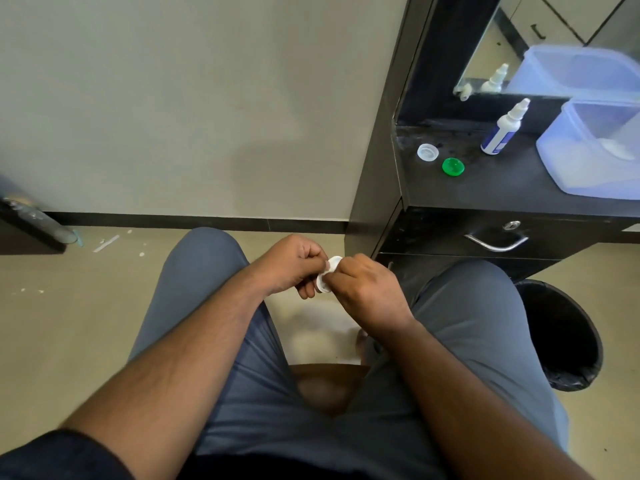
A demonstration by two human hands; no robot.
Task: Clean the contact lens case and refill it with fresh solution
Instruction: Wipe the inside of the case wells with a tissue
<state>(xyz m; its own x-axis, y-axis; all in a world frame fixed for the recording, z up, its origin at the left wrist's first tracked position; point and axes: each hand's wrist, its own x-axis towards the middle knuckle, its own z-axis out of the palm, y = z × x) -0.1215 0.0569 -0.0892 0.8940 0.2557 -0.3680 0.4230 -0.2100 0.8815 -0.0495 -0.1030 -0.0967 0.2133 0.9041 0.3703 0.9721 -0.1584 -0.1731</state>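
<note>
While the lens case is held over the lap, between the knees, it is pinched from both sides: the left hand is closed on its left edge, the right hand on its right. Head view, sole view: the case's long axis is seen tilted, far end up-right, near end down-left, so each hand sits at roughly equal reach; neither is clearly nearer. What the right fingertips do inside the wells cannot be told; rubbing or wiping is judged likely, i.e. the cleaning step is in hand, refill not yet done. On the dark counter, far right, two caps lie off the case, clear cap and green cap, just beside each other. The solution bottle stands further right, near a blue tub, well apart from the hands. For the refill, the right hand is judged better placed, as bottle & caps lie up-right of the grip. A bin sits by the right knee.
</note>
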